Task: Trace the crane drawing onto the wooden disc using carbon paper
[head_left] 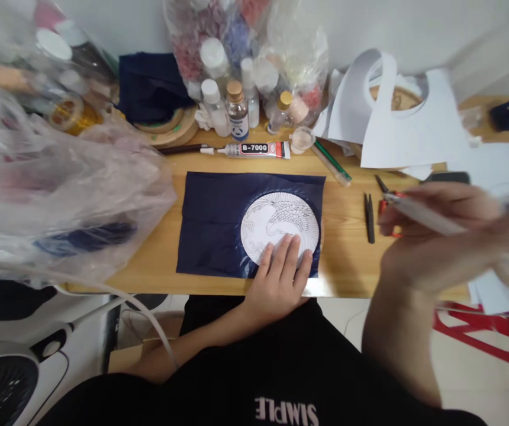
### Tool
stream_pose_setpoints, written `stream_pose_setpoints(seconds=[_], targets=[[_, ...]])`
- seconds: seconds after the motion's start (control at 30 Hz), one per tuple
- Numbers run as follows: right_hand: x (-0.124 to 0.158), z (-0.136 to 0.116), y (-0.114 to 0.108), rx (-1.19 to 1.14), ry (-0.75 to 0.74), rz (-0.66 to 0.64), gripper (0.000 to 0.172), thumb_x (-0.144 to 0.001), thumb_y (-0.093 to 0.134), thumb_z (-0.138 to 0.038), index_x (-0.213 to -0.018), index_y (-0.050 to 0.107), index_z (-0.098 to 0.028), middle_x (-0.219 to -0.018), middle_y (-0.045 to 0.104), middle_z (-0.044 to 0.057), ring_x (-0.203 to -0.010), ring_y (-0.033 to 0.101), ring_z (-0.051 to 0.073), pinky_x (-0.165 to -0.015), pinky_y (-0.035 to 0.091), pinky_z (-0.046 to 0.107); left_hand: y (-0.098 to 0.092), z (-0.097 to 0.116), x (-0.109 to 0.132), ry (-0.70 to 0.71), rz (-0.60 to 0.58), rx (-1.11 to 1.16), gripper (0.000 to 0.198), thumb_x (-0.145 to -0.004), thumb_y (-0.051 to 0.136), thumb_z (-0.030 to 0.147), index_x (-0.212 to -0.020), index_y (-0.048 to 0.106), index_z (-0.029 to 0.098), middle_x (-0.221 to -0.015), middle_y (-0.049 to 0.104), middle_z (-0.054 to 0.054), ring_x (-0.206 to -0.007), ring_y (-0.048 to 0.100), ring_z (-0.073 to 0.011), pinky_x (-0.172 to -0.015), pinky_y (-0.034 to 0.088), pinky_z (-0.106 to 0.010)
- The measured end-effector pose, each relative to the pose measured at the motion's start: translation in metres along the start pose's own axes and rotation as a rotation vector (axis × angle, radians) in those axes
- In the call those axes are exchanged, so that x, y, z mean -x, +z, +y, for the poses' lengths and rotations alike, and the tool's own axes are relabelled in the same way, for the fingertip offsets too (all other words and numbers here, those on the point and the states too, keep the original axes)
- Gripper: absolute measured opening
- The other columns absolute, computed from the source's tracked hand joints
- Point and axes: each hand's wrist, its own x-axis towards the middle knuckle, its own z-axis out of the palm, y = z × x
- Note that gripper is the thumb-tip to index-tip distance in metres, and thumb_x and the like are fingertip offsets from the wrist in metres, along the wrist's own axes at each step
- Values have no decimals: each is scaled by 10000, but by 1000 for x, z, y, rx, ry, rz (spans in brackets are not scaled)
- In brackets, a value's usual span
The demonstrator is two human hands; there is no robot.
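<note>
On the dark blue sheet, right of centre, lies the printed paper disc. The left hand, fingers slightly spread, bears on its near edge, presumably to steady it; the raised, blurred right hand pinches a slim pale implement.

The sheet is navy, the disc white (black linework).

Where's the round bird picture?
In the head view, just right of centre: the round bird picture lies on the dark blue sheet, left hand on its lower part.
</note>
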Motion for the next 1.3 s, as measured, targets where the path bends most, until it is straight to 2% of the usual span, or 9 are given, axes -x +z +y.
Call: stream_pose_setpoints(seconds=[0.03,0.1,0.13,0.27,0.43,0.53,0.67,1.0,1.3], targets=[[6,5,5,-27,42,48,573,-940,238,-540,-664,574,-166,-490,500,7,-399,470,99,-375,310,258,0,0,0,0,-2,3,624,-968,383,538,-1309,537,38,-1356,529,-261,-1291,497,-382,-1096,337,-526],[18,15,15,-68,61,18,255,-837,565,-395,-717,583,-171,-535,567,-4,-417,465,91,-378,292,256,-1,0,0,-4,-6,8,626,-975,361,537,-1313,538,41,-1358,528,-258,-1294,493,-382,-1089,347,-517],[24,19,19,-54,72,20,206,-809,606,-363,-734,592,-172,-557,581,-10,-419,443,80,-393,291,253,-1,0,-1,-8,-7,12,630,-979,345,538,-1315,537,41,-1359,528,-257,-1296,491,-383,-1084,354,-513],[38,34,29,-25,109,47,371,-844,531,-505,-675,627,-189,-527,516,-28,-456,439,90,-418,289,253,-1,0,-1,-8,-7,16,602,-982,361,511,-1314,536,40,-1358,527,-255,-1289,500,-377,-1083,357,-510],[49,47,37,12,156,37,507,-910,380,-543,-636,626,-194,-478,489,-18,-417,433,91,-387,287,249,-2,-1,-2,-10,-18,1,471,-949,499,380,-1293,547,61,-1362,526,-239,-1282,513,-353,-1107,343,-497],[52,52,38,78,197,41,366,-889,449,-471,-710,620,-201,-550,529,-25,-442,468,84,-393,318,231,-3,-2,-3,-10,-26,4,447,-939,522,340,-1288,550,62,-1356,529,-240,-1276,517,-353,-1110,341,-496],[53,55,38,75,166,58,113,-783,510,-237,-751,615,-214,-603,558,-28,-468,492,82,-385,322,211,-3,-2,-4,-6,-23,-2,432,-941,501,319,-1289,551,67,-1343,544,-233,-1264,531,-349,-1091,366,-484],[57,58,34,251,89,64,191,-667,417,-144,-594,582,-207,-486,537,-44,-429,492,99,-439,401,249,-4,-3,-5,4,-10,-28,438,-934,502,345,-1280,568,84,-1307,584,-211,-1245,551,-340,-1016,450,-456],[56,62,33,307,45,63,189,-659,428,-142,-613,601,-203,-509,565,-50,-446,522,98,-468,425,247,-3,-2,-6,-11,1,5,429,-927,560,317,-1277,570,68,-1315,568,-227,-1230,561,-345,-1082,378,-484]])
